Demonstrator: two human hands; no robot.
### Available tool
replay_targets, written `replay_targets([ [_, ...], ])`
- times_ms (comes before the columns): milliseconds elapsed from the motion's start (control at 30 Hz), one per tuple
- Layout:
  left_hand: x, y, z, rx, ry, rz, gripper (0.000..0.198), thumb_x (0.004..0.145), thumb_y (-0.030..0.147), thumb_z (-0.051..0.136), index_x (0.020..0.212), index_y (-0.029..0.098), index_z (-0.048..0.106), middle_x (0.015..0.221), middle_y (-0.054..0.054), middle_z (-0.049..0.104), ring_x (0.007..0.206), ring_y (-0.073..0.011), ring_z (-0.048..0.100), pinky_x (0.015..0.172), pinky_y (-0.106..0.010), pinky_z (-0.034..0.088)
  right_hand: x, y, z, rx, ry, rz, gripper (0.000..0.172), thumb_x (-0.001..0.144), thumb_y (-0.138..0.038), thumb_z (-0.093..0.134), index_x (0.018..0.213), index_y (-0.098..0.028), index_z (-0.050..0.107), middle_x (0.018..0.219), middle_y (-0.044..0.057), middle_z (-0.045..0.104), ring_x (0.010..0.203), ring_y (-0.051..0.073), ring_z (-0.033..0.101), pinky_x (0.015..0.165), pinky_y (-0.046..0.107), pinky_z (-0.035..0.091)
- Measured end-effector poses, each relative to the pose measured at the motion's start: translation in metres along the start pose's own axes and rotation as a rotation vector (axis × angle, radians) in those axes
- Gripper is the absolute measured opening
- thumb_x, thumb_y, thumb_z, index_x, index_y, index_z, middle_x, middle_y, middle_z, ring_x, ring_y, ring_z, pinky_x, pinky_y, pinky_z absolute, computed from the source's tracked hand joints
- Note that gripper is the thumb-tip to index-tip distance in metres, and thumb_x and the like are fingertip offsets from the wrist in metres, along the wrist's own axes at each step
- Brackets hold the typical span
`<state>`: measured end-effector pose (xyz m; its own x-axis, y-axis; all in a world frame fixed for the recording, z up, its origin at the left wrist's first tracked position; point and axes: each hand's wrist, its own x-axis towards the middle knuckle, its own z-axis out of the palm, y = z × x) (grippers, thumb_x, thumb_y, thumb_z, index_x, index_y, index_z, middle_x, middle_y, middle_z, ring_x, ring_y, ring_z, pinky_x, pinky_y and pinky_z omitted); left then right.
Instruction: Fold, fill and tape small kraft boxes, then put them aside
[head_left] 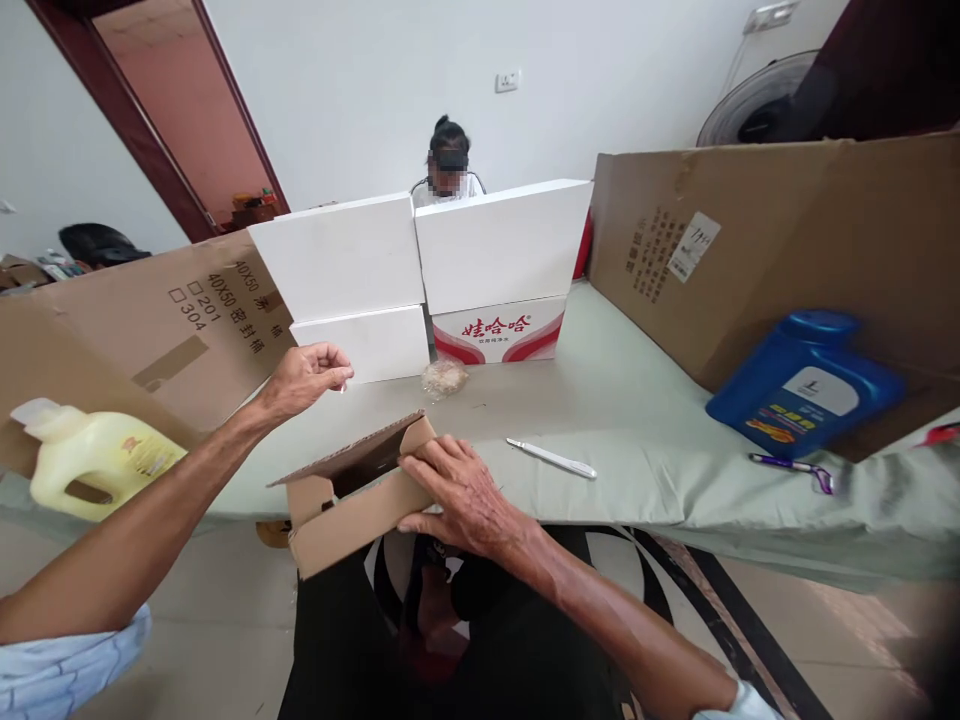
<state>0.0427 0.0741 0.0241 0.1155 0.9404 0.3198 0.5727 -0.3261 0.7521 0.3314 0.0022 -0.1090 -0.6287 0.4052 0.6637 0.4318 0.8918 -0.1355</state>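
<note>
My right hand [461, 495] grips the right end of a small brown cardboard box [360, 525], fingers over its edge and thumb along the near side. The box is tilted at the table's front edge with its top open; its dark inside does not show clearly. Raised to the left above it, my left hand [313, 378] is closed in a pinch. A tiny pale bit shows at its fingertips, too small to name. On the table, right of the box, lies a silver scalpel-like knife [551, 458]. A crumpled clear plastic bundle [444, 378] sits behind the box.
White cartons [499, 245] are stacked across the back, with a person [448, 180] behind them. Large cardboard boxes stand left [180, 330] and right [780, 250]. A yellow jug [97, 460] is at left; a blue bottle [806, 385] and purple pen [787, 464] are at right.
</note>
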Motion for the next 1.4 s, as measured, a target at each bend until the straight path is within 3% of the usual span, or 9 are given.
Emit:
replay_targets([
  [267, 0.108, -0.048, 0.086, 0.139, -0.303, -0.034, 0.022, 0.072, 0.038, 0.079, 0.078, 0.019, 0.069, 0.069, -0.002, 0.071, 0.063, -0.017, 0.068, 0.059, -0.028, 0.051, -0.028, -0.013, 0.012, 0.089, 0.146, -0.026, 0.061, 0.102, -0.066, 0.073, 0.133, -0.014, 0.065, 0.105, 0.007, 0.068, 0.098, 0.024, 0.058, 0.086, 0.042, 0.044],
  [433, 0.165, -0.083, 0.154, 0.255, -0.399, -0.019, 0.018, 0.084, 0.03, 0.08, 0.08, 0.016, 0.069, 0.069, 0.001, 0.068, 0.065, -0.0144, 0.065, 0.062, -0.027, 0.052, -0.036, -0.015, 0.018, 0.091, 0.225, -0.045, 0.056, 0.104, -0.057, 0.074, 0.136, -0.011, 0.065, 0.101, 0.006, 0.069, 0.095, 0.023, 0.06, 0.082, 0.042, 0.046],
  [633, 0.194, -0.125, 0.207, 0.402, -0.472, -0.007, 0.031, 0.105, 0.042, 0.073, 0.12, 0.015, 0.072, 0.114, -0.007, 0.075, 0.096, -0.0201, 0.074, 0.084, -0.039, 0.066, -0.034, -0.014, 0.02, 0.114, 0.374, -0.011, 0.023, 0.11, -0.028, 0.063, 0.126, -0.015, 0.074, 0.093, 0.002, 0.07, 0.094, 0.018, 0.062, 0.077, 0.037, 0.047],
  [733, 0.194, -0.137, 0.217, 0.459, -0.452, -0.001, 0.031, 0.104, 0.043, 0.074, 0.118, 0.015, 0.072, 0.115, -0.007, 0.075, 0.098, -0.0214, 0.074, 0.087, -0.041, 0.065, -0.033, -0.014, 0.021, 0.097, 0.373, 0.021, 0.018, 0.111, -0.027, 0.065, 0.123, -0.02, 0.076, 0.09, -0.001, 0.07, 0.094, 0.016, 0.063, 0.079, 0.035, 0.048],
  [833, 0.194, -0.142, 0.22, 0.509, -0.397, -0.007, 0.022, 0.094, 0.037, 0.08, 0.099, 0.017, 0.073, 0.097, -0.004, 0.076, 0.09, -0.0227, 0.072, 0.081, -0.036, 0.058, -0.033, -0.014, 0.021, 0.082, 0.321, 0.024, 0.016, 0.11, -0.03, 0.068, 0.123, -0.022, 0.075, 0.091, -0.002, 0.07, 0.094, 0.016, 0.063, 0.081, 0.034, 0.049],
  [933, 0.192, -0.14, 0.219, 0.56, -0.329, -0.024, 0.025, 0.078, 0.031, 0.084, 0.096, 0.022, 0.069, 0.087, -0.003, 0.075, 0.089, -0.0277, 0.072, 0.075, -0.034, 0.049, -0.033, -0.015, 0.019, 0.074, 0.284, 0.024, 0.015, 0.11, -0.031, 0.069, 0.12, -0.022, 0.073, 0.092, -0.002, 0.07, 0.093, 0.016, 0.063, 0.079, 0.034, 0.049],
  [1133, 0.182, -0.102, 0.203, 0.611, -0.287, -0.036, 0.028, 0.079, 0.04, 0.082, 0.091, 0.024, 0.061, 0.089, -0.006, 0.074, 0.096, -0.0313, 0.07, 0.076, -0.034, 0.046, -0.036, -0.015, 0.013, 0.117, 0.268, 0.023, 0.037, 0.114, -0.047, 0.059, 0.13, -0.015, 0.071, 0.093, 0.003, 0.071, 0.091, 0.019, 0.061, 0.074, 0.038, 0.046],
  [1267, 0.158, -0.055, 0.16, 0.584, -0.323, -0.008, 0.021, 0.081, 0.033, 0.081, 0.091, 0.021, 0.066, 0.099, -0.007, 0.076, 0.095, -0.0263, 0.069, 0.079, -0.033, 0.048, -0.037, -0.015, 0.006, 0.142, 0.189, 0.045, 0.033, 0.112, -0.044, 0.064, 0.129, -0.016, 0.069, 0.098, 0.007, 0.073, 0.09, 0.022, 0.061, 0.08, 0.042, 0.046],
  [1400, 0.091, -0.005, 0.092, 0.463, -0.393, 0.094, 0.019, 0.09, 0.037, 0.073, 0.093, 0.018, 0.076, 0.106, -0.006, 0.078, 0.09, -0.0218, 0.07, 0.077, -0.031, 0.052, -0.032, -0.017, 0.003, 0.162, 0.158, 0.088, 0.028, 0.107, -0.042, 0.072, 0.122, -0.019, 0.07, 0.101, 0.008, 0.071, 0.093, 0.025, 0.06, 0.082, 0.042, 0.046],
])
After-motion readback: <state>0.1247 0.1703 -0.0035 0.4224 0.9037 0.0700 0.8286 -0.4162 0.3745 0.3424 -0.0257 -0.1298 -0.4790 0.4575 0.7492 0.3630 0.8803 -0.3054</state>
